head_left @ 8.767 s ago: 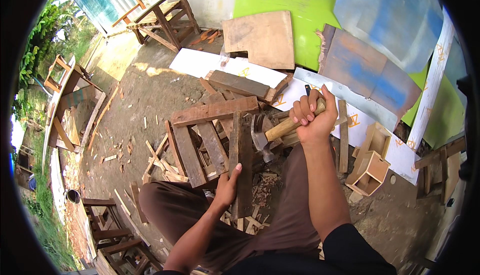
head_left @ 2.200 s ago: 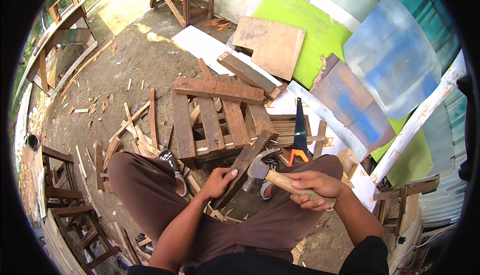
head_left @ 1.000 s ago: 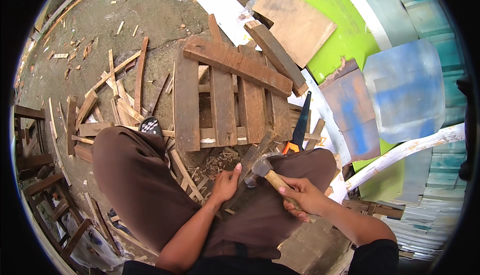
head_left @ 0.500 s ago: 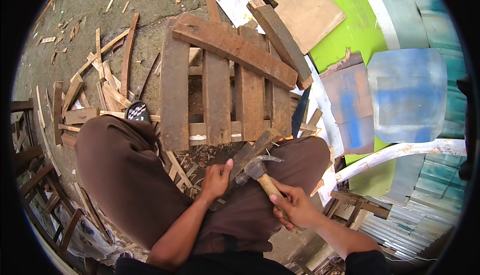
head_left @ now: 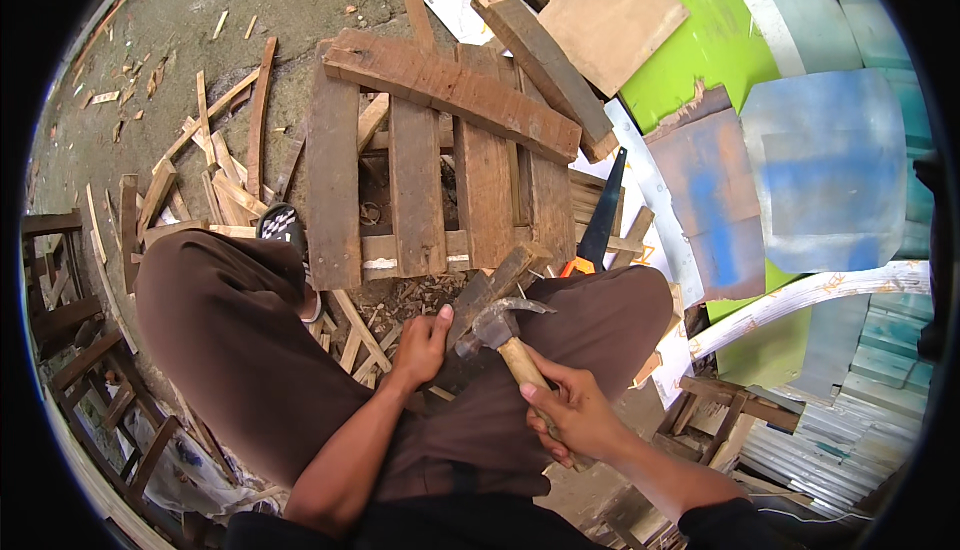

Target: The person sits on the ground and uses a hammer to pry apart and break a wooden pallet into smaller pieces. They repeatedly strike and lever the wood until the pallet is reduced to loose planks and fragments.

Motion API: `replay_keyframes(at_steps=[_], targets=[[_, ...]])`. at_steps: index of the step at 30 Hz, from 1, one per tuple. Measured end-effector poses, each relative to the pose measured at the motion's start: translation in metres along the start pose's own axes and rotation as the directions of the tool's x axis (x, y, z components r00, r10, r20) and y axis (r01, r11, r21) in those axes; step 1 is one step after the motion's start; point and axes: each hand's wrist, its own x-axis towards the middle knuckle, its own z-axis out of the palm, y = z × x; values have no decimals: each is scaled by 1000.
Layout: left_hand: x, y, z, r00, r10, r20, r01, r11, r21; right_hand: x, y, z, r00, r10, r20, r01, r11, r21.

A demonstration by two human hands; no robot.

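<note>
A short piece of brown wood (head_left: 516, 268) lies at a slant between my knees, with a nail sticking out near its upper end. My left hand (head_left: 421, 352) is closed on its lower left side, thumb up; the fingers beneath are partly hidden. In my right hand (head_left: 570, 408) is a claw hammer (head_left: 519, 357), gripped by its pale wooden handle. The hammer's metal head is over the lower part of the wood; whether they touch I cannot tell. Beyond lies a slatted stack of brown boards (head_left: 418, 190), with one thick plank (head_left: 455, 90) across its top.
Right of the slats lies a handsaw (head_left: 598, 220) with a dark blade and orange handle. Loose wood strips (head_left: 262, 115) are scattered at the left. Painted sheets (head_left: 825, 170) and corrugated metal (head_left: 790, 460) fill the right side. A wooden frame (head_left: 95, 350) stands at the lower left.
The view has shifted slightly, and the boards appear farther left. My right knee has moved off the handsaw, so more of its blade and handle shows. Both hands keep their holds.
</note>
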Motion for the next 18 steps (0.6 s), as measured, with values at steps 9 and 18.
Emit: replay_keyframes(at_steps=[9,18], targets=[[-15,13,22,998,-40,-54,37,998,-53,-12,-28,-44,976,-50,211,83,985,-151],[-21,16,27,996,-72,-44,63,983,-171,-41,-35,-46,740,-605,294,650,755,-83]])
